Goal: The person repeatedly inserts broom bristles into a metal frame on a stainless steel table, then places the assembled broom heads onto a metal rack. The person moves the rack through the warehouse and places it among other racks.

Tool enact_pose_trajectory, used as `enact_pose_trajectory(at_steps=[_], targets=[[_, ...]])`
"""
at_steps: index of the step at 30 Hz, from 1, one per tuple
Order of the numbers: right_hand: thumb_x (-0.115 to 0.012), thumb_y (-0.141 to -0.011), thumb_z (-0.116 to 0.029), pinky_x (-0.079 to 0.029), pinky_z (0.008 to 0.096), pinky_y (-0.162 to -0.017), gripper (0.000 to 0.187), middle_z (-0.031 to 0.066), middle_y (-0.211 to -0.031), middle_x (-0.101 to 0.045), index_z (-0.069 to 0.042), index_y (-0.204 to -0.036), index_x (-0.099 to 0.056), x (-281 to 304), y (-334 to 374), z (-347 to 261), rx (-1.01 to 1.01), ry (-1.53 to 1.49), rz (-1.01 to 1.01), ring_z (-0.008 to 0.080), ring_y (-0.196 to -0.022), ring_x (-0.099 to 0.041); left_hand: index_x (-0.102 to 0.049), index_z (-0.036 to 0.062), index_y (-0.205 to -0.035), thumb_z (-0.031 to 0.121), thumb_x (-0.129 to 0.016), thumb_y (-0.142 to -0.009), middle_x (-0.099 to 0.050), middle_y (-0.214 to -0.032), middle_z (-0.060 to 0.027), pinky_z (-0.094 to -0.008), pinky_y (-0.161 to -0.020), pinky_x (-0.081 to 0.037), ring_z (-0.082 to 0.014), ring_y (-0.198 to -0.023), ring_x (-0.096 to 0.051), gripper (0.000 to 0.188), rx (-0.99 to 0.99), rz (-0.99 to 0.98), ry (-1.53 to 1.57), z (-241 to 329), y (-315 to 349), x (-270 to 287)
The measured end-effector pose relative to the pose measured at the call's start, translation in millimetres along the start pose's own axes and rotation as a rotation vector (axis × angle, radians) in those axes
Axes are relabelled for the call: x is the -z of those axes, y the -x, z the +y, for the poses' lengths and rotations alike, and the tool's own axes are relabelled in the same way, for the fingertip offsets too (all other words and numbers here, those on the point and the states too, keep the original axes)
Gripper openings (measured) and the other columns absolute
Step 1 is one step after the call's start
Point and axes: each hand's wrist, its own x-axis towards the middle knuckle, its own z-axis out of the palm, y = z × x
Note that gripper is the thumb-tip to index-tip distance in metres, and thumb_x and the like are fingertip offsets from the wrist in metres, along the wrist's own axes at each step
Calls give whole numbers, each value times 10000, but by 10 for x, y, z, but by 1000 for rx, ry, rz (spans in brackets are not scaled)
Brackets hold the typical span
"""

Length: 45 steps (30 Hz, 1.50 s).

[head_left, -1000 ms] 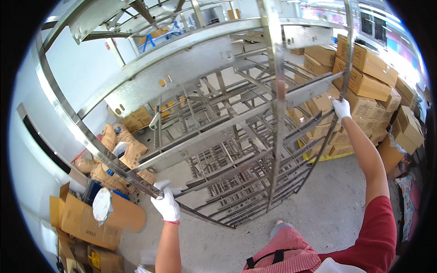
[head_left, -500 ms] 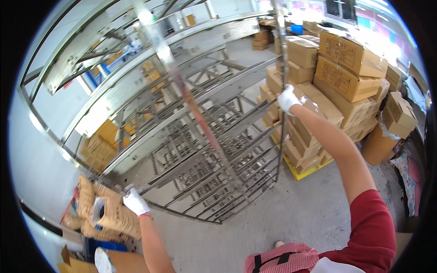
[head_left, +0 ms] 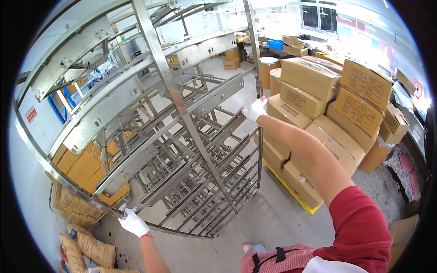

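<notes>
A tall, grey metal rack [head_left: 214,166] with several tiers of crossbars fills the left and middle of the view. My left hand [head_left: 134,223], in a white glove, is closed round the rack's near left post, low in the view. Higher up, my right hand [head_left: 256,111], also gloved in white, grips the right post with the arm stretched forward. Part of that hand's grip is hidden by the hand itself. Rows of small metal teeth line the lower bars.
To the right, stacked cardboard boxes [head_left: 309,82] stand on a yellow pallet [head_left: 291,191], close beside the rack's right post. Brown sacks [head_left: 93,245] lie at lower left. Behind the rack's left side is a cart of boxes [head_left: 75,202]. Grey concrete floor [head_left: 268,227] runs between.
The rack's right post has shifted left in view, along with my right hand. The stacked boxes look nearer and the sacks sit lower. Both hands stay on the rack.
</notes>
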Motion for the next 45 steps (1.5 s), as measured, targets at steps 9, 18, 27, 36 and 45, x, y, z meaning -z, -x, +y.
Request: enact_pose_trajectory(at_steps=[9, 18, 27, 36, 45], targets=[[-515, -903, -335, -345, 489, -1032, 321, 149, -1133, -628, -87, -921, -718, -535, 935, -476, 1022, 191, 121, 308, -1153, -534, -568, -55, -1095, -72, -412, -887, -666, -882, -146, -310, -735, -526, -187, -762, -626, 261, -15, -93, 25, -303, -45, -220], [-529, -826, -269, -464, 428, -807, 255, 85, -749, -680, -124, -687, -687, -574, 569, -790, 1080, 179, -10, 279, -829, -652, -611, -15, -963, -40, -444, -885, -664, -777, -136, -297, -647, -546, -184, -682, -645, 187, 107, -38, 52, -153, -172, -453], [-527, -881, -294, -459, 439, -757, 292, 91, -736, -680, -120, -708, -687, -1273, 298, -1140, 1152, 245, 35, 284, -761, -653, -688, 39, -904, 115, -510, -938, -616, -741, 20, -239, -573, -425, -76, -637, -540, 196, 195, -14, -73, -670, -632, -549], [-509, -898, -243, -467, 448, -842, 227, 109, -839, -668, -110, -819, -674, -2532, -56, -2099, 1148, 401, -103, 299, -864, -643, -671, 79, -880, 166, -585, -930, -554, -615, 29, -256, -428, -392, -68, -468, -496, 132, 350, -19, -6, -1214, -1812, -1101], [-431, -955, -257, -474, 456, -862, 314, 128, -887, -682, -90, -842, -672, -3809, -685, -2693, 1053, 447, -91, 324, -917, -638, -682, 55, -874, 82, -560, -903, -543, -627, 31, -255, -460, -372, -57, -493, -469, 129, 371, -147, 16, -2153, -2926, -1793]])
